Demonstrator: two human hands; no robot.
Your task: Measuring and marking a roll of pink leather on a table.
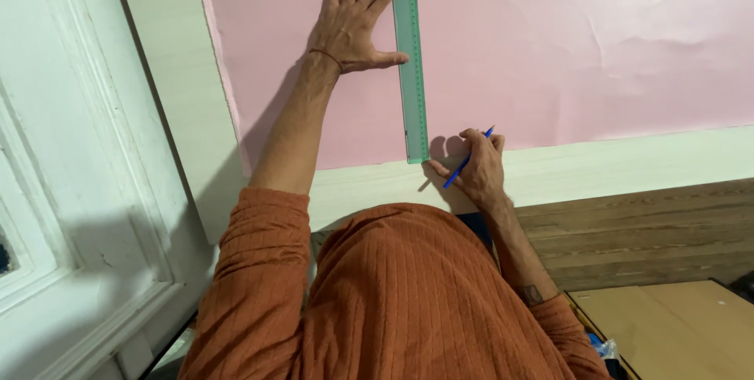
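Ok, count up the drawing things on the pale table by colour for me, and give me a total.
Pink: 1, the pink paper sheet under the left hand.
Green: 1, the green ruler lying on the sheet, pressed by the left hand.
Blue: 1, the blue pen gripped in the right hand by the ruler's near end.
Total: 3

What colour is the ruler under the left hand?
Translucent green ruler, clearest in the head view, pressed flat by the left hand.
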